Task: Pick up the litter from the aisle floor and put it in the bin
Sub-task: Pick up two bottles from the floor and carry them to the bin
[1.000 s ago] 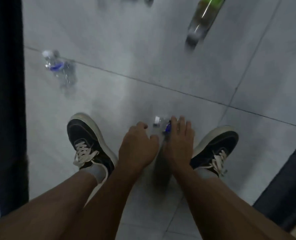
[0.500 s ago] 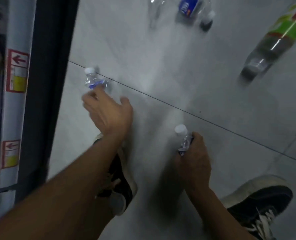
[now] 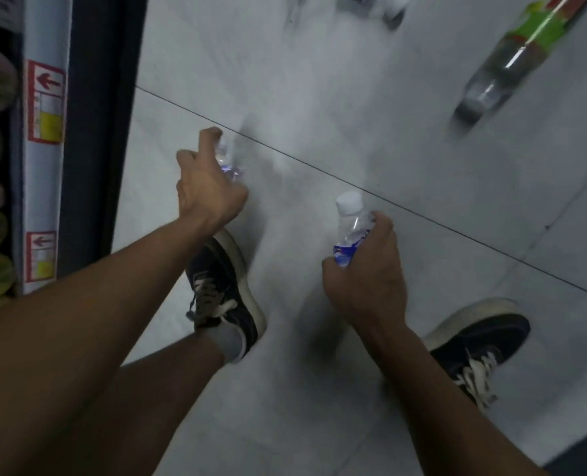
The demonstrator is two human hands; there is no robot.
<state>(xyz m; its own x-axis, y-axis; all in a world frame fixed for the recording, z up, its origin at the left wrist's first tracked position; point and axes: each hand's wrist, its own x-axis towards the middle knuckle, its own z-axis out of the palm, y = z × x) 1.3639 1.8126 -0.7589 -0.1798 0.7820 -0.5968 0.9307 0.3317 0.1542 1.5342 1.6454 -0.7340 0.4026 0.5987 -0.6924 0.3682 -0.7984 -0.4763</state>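
Observation:
My right hand (image 3: 367, 280) is shut around a small clear water bottle (image 3: 350, 225) with a white cap and blue label, held cap up above the grey tiled floor. My left hand (image 3: 206, 187) curls over a second small clear bottle (image 3: 228, 163) near the shelf base; its fingers wrap the bottle and hide most of it. A large bottle with a green and red label (image 3: 518, 53) lies on the floor at the upper right. Another bottle with a blue label (image 3: 371, 3) lies at the top edge. No bin is in view.
A dark shelf base (image 3: 96, 132) and a white shelf upright with red arrow stickers (image 3: 45, 132) run down the left. My two dark sneakers (image 3: 226, 290) (image 3: 480, 341) stand on the tiles below my hands. A dark edge (image 3: 580, 448) fills the lower right corner.
My right hand lifted the small bottle from between my feet. My left hand reached left to the second bottle and has closed around it. The view swung left toward the shelf.

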